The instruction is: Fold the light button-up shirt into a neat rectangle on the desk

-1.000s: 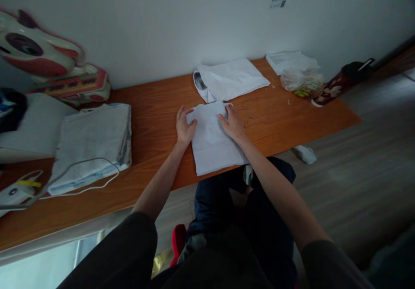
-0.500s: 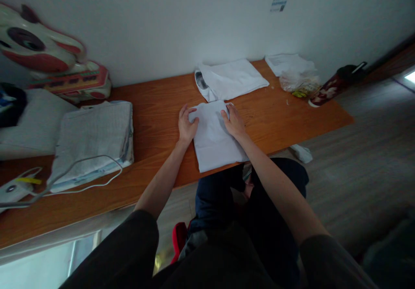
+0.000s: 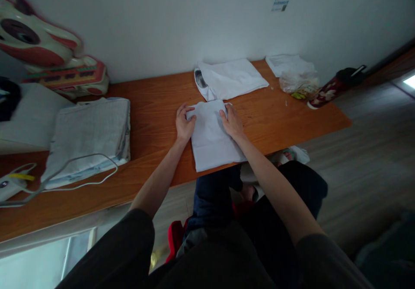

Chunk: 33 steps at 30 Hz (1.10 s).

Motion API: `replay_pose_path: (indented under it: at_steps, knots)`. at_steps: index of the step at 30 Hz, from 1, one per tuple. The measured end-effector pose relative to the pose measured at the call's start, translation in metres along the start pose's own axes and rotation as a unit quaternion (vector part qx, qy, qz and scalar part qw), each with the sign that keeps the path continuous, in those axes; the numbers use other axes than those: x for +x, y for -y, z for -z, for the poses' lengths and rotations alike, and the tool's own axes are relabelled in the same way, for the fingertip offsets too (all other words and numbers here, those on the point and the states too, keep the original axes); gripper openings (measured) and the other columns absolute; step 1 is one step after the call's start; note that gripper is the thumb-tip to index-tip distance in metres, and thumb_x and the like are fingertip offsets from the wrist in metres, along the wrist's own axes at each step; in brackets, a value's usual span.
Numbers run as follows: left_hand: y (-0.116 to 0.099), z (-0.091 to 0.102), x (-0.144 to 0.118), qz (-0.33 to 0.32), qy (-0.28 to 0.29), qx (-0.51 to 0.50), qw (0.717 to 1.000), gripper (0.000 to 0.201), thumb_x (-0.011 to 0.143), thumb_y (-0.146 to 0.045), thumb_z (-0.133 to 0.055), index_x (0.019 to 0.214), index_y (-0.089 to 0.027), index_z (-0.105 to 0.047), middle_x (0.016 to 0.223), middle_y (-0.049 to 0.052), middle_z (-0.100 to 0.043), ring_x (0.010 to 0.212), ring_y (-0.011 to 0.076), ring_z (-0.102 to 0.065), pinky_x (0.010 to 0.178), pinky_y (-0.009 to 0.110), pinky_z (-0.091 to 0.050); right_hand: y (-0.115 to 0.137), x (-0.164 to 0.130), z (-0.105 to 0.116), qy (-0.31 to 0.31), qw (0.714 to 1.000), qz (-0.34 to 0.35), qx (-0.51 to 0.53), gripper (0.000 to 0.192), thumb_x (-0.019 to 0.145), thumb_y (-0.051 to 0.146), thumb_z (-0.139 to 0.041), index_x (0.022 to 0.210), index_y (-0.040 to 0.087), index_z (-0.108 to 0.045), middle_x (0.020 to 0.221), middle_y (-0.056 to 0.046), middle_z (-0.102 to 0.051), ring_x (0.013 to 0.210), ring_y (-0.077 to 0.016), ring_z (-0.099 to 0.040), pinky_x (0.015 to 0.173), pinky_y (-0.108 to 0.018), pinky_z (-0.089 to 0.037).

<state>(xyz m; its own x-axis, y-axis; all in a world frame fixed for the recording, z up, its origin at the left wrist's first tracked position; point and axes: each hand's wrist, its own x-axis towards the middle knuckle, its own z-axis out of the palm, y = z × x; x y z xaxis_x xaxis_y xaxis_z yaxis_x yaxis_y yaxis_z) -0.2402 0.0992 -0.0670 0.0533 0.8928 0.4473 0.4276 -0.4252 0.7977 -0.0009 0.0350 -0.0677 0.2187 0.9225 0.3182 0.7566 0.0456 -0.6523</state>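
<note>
A folded white cloth [image 3: 212, 140] lies flat at the front edge of the wooden table, roughly a rectangle. My left hand [image 3: 185, 122] is at its far left corner, thumb over the top and fingers curled along the edge. On the far right side, my right hand [image 3: 232, 120] grips the border with its thumb on top; some fingertips are hidden. Just behind the folded cloth is another white cloth [image 3: 235, 79], laid out loosely, with a grey patch showing at its left end.
Left on the table [image 3: 152, 103] are a stack of folded cloths [image 3: 89, 127], a cable [image 3: 97, 185], a white box [image 3: 35, 116] and an animal-shaped toy [image 3: 65, 75]. At the right are papers [image 3: 282, 62], a plastic bag [image 3: 300, 84] and a dark red tumbler [image 3: 333, 88].
My hands keep nearly the same hold on the cloth. The view has shifted slightly, and my right knee has swung outward to the right beneath the table.
</note>
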Motion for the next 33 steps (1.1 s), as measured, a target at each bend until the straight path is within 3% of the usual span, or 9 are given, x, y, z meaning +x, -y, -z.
replay_pose_path:
  at_steps: [9,21,33]
  knots:
    - [-0.0022,-0.0011,-0.0006,-0.011,0.003,0.012,1.0,0.031,0.085,-0.018,-0.07,0.115,-0.025,-0.074,0.152,0.011,-0.065,0.146,0.0293,-0.055,0.129,0.051,-0.041,0.0006,0.0006,0.001,-0.003,1.0,0.002,0.008,0.088,0.107,0.078,-0.017,0.159,0.015,-0.048,0.165,-0.021,-0.05,0.159,-0.0321,-0.041,0.134,-0.057,-0.03]
    - [-0.0011,0.0,0.0003,-0.004,0.011,-0.005,1.0,0.034,0.083,-0.016,-0.067,0.116,-0.024,-0.072,0.153,0.012,-0.062,0.15,0.0301,-0.051,0.132,0.05,-0.035,0.0002,0.0001,-0.0002,-0.009,1.0,0.012,-0.004,0.09,0.106,0.08,-0.02,0.156,0.011,-0.051,0.162,-0.023,-0.052,0.156,-0.0335,-0.045,0.132,-0.055,-0.033]
    - [0.0009,0.0,0.0008,-0.014,0.012,0.003,1.0,0.033,0.084,-0.018,-0.069,0.116,-0.024,-0.073,0.153,0.012,-0.062,0.149,0.0305,-0.052,0.131,0.05,-0.037,-0.0001,-0.0003,0.0001,0.007,1.0,0.01,0.003,0.09,0.106,0.08,-0.022,0.159,0.012,-0.046,0.165,-0.024,-0.048,0.159,-0.0352,-0.04,0.133,-0.06,-0.03]
